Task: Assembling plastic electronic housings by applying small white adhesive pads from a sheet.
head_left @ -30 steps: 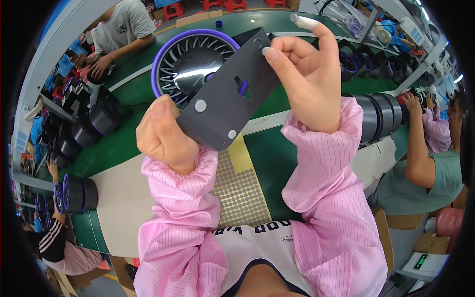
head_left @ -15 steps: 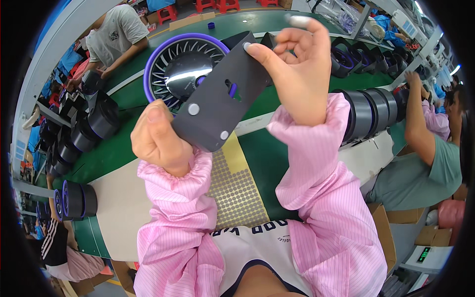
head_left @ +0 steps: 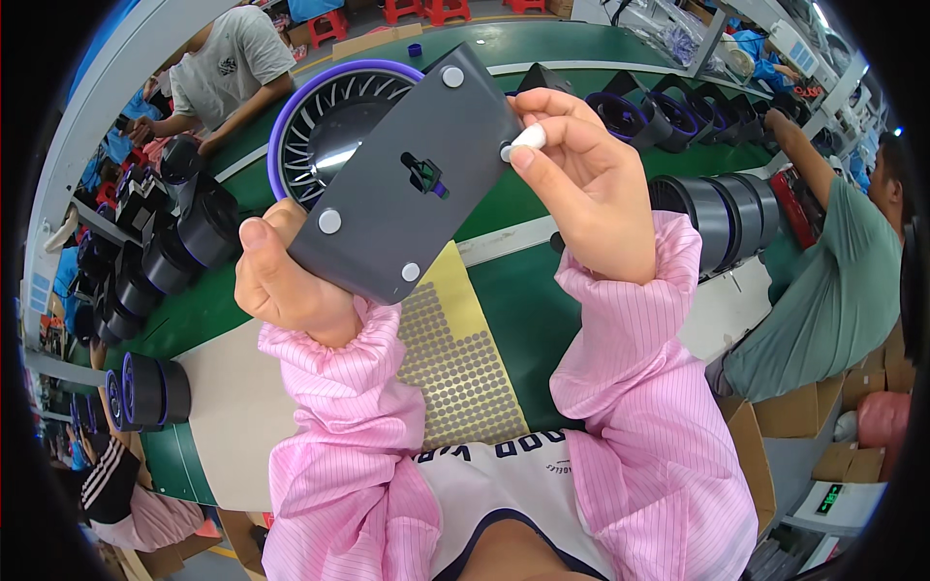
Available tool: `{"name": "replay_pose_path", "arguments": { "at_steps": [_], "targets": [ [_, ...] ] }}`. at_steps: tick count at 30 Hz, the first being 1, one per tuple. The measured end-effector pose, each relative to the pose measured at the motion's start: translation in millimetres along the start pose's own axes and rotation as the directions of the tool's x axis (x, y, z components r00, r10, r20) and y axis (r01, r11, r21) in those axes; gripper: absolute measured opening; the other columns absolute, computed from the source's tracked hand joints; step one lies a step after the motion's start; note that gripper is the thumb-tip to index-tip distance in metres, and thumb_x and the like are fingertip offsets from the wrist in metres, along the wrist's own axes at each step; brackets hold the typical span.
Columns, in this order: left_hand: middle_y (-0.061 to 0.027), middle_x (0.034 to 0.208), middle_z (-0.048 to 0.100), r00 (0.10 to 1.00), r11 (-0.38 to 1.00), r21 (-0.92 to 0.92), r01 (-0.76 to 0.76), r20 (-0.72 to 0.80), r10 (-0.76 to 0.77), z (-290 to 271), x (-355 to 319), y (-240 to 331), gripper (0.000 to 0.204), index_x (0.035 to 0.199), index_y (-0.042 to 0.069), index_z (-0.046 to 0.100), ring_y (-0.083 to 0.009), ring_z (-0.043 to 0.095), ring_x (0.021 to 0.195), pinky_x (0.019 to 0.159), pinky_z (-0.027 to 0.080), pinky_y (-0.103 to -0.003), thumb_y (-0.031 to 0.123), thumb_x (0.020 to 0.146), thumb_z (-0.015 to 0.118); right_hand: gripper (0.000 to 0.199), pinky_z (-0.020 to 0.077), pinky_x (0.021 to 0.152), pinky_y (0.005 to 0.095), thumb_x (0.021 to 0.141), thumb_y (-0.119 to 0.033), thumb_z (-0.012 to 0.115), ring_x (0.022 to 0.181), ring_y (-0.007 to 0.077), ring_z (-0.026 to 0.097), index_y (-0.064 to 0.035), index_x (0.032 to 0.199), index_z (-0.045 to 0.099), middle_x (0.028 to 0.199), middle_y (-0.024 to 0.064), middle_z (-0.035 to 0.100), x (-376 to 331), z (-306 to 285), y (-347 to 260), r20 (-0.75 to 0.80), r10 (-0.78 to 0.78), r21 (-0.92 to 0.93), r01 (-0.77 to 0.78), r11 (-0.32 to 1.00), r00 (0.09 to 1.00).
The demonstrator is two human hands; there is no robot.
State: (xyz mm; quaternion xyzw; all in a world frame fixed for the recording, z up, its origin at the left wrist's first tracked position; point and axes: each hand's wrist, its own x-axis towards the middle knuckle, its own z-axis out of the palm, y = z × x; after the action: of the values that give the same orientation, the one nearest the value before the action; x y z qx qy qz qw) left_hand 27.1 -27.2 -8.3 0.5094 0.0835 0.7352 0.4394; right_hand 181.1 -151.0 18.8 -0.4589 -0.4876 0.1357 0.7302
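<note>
My left hand (head_left: 291, 281) is closed round the left edge of a dark grey rectangular base (head_left: 387, 223), held tilted above the bench. This base has a cut-out near its middle and round light pads (head_left: 330, 222) near three corners. At its right corner, my right hand (head_left: 591, 189) pinches a small round pad (head_left: 506, 151) between thumb and forefinger, touching the base or very near it. One of those fingers wears a white finger cot. Below the base lies a yellow sheet (head_left: 470, 373) with rows of round grey pads. Part of the sheet is hidden by my left sleeve.
A large round purple-rimmed fan housing (head_left: 276, 145) stands behind the base. Dark cylindrical housings line the bench at left (head_left: 160, 261) and right (head_left: 722, 223). Beige board (head_left: 232, 407) covers the near left of the green bench (head_left: 523, 320). People work at both sides.
My right thumb has left the pad at the top corner, and the hand has come down to the right corner with a pad pinched. The base has turned more face-on and shifted left.
</note>
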Motion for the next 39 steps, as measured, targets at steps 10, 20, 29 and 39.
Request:
{"name": "replay_pose_path", "arguments": {
  "at_steps": [10, 20, 29, 39],
  "targets": [
    [0.0014, 0.047, 0.032, 0.995, 0.995, 0.011, -0.096, 0.008, 0.096, 20, 4, -11, 0.042, 0.050, 0.001, 0.036, -0.0063, 0.028, 0.046, 0.043, 0.021, -0.025, 0.013, 0.090, 0.042, 0.060, 0.0443, 0.071, 0.0329, 0.057, -0.012, 0.080, 0.087, 0.0233, 0.048, -0.0014, 0.104, 0.043, 0.095, 0.0098, 0.046, 9, -6, 25, -0.323, -0.422, -0.643, 0.131, 0.755, 0.847],
    [-0.0192, 0.059, 0.055, 0.940, 0.851, 0.416, 0.321, -0.247, -0.234, 59, 18, -186, 0.054, 0.068, -0.006, 0.056, -0.0280, 0.044, 0.052, 0.057, 0.039, -0.040, 0.041, 0.090, 0.042, 0.028, 0.0442, 0.074, 0.0352, 0.068, -0.019, 0.063, 0.088, 0.0267, 0.050, -0.0019, 0.088, 0.056, 0.091, 0.0112, 0.051, -189, 47, 107, 0.341, 0.279, -0.860, 0.178, 0.478, 0.898],
    [-0.0222, 0.070, 0.058, 0.940, 0.843, 0.433, 0.319, -0.033, -0.338, 60, -65, -202, 0.044, 0.074, -0.001, 0.058, -0.0409, 0.054, 0.068, 0.060, 0.042, -0.042, 0.034, 0.091, 0.038, 0.020, 0.0446, 0.066, 0.0311, 0.065, -0.009, 0.052, 0.077, 0.0223, 0.051, -0.0027, 0.083, 0.056, 0.077, 0.0071, 0.049, -183, 40, 115, 0.408, 0.095, -0.838, 0.330, 0.435, 0.908],
    [-0.0148, 0.115, 0.041, 0.953, 0.747, 0.613, -0.257, 0.034, 0.300, -17, -15, -162, 0.037, 0.115, 0.000, 0.040, -0.0257, 0.039, 0.105, 0.091, 0.030, -0.036, 0.005, 0.079, 0.050, 0.006, 0.0423, 0.062, 0.0307, 0.065, -0.010, 0.053, 0.071, 0.0207, 0.048, -0.0064, 0.069, 0.050, 0.071, 0.0059, 0.047, -174, 32, 123, 0.469, 0.045, -0.803, 0.405, 0.438, 0.882]
  ]
}}
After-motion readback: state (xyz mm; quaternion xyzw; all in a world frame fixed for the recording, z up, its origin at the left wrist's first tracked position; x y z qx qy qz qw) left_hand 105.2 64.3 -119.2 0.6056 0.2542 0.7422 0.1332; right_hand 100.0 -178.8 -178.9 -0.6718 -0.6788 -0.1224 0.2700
